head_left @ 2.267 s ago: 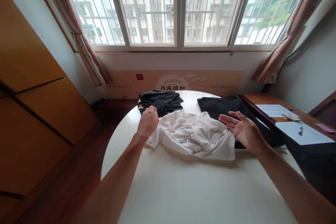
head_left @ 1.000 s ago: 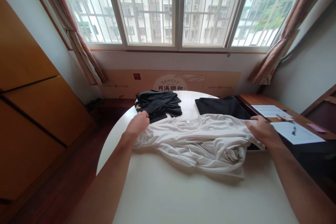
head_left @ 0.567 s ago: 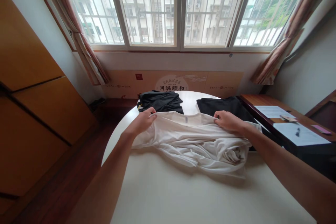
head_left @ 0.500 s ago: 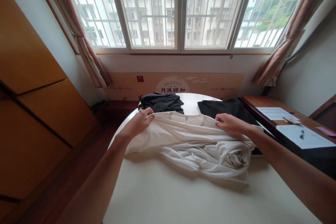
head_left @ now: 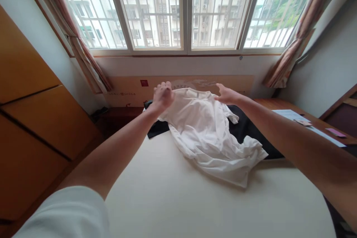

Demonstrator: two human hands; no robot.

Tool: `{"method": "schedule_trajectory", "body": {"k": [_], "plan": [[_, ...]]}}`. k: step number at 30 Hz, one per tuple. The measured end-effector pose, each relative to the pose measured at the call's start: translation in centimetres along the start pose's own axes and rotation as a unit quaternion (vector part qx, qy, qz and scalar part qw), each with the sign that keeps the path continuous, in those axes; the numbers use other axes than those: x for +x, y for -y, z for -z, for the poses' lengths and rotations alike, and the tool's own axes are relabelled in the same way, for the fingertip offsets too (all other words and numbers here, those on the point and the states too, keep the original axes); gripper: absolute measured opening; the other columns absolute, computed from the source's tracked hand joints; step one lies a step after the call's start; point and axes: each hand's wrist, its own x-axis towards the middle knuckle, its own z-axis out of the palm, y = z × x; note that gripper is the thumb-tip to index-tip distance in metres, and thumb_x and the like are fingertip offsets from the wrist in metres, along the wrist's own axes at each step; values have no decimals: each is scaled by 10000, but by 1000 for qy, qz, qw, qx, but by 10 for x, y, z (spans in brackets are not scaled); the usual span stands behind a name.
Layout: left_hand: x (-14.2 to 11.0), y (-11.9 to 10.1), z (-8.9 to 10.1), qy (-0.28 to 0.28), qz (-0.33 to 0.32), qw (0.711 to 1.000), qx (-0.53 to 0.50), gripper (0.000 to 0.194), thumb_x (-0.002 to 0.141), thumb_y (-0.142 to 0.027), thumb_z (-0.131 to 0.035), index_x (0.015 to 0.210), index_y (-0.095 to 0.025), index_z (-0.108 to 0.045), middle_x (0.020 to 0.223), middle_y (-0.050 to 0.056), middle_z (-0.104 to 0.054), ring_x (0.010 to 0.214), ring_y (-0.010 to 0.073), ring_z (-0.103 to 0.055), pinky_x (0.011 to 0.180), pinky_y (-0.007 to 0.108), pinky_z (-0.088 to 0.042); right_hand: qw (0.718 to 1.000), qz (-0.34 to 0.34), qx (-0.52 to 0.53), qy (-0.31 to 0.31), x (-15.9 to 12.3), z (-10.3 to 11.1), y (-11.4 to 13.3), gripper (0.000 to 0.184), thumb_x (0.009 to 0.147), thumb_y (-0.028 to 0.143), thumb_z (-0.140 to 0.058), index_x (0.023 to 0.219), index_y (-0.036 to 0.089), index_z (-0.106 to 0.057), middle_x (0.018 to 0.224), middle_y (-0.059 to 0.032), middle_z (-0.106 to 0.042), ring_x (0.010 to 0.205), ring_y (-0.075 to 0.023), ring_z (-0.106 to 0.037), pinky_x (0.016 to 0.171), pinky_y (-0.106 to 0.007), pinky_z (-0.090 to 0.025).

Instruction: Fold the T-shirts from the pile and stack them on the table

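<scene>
Two dark garments point(head_left: 158, 129) point(head_left: 248, 130) partly hidden beneath white shirt point(head_left: 206, 137), left hand point(head_left: 163, 96) probably gripping

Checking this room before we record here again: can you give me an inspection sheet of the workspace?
Surface: round cream-white table, seen from the near side.
Job's things: crumpled white T-shirt lying over a black garment and a second black garment.
Clutter: white papers and a pink card on a brown wooden desk at right.
Hands: left hand gathers the T-shirt's upper edge; right hand is open beside that edge, contact unclear.
Cables: nothing seen.
Surroundings: barred glass window, tied-back curtain, orange wooden cabinet at left.
</scene>
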Motion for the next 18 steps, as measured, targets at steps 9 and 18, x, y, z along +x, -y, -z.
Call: {"method": "schedule_trajectory", "body": {"k": [9,18], "plan": [[-212,-48,-39,245,-348,899,-105,200,961,-331,-663,1102,-192,-634,1141,141,-688,1018,311,-664,934,447,-510,953,171,-119,218,-190,-17,-48,708,745,586,-874,1372,296,-720,1432,-129,-689,1333,-423,-616,1111,-529,-488],[-195,-11,4,66,-63,968,-234,289,1108,-365,-288,1057,-243,-545,898,65,-693,795,247,-675,757,365,-529,996,48,29,71,-259,0,-58,316,1021,484,-511,865,253,-660,763,-40,-668,690,-224,-610,641,-317,-485]]}}
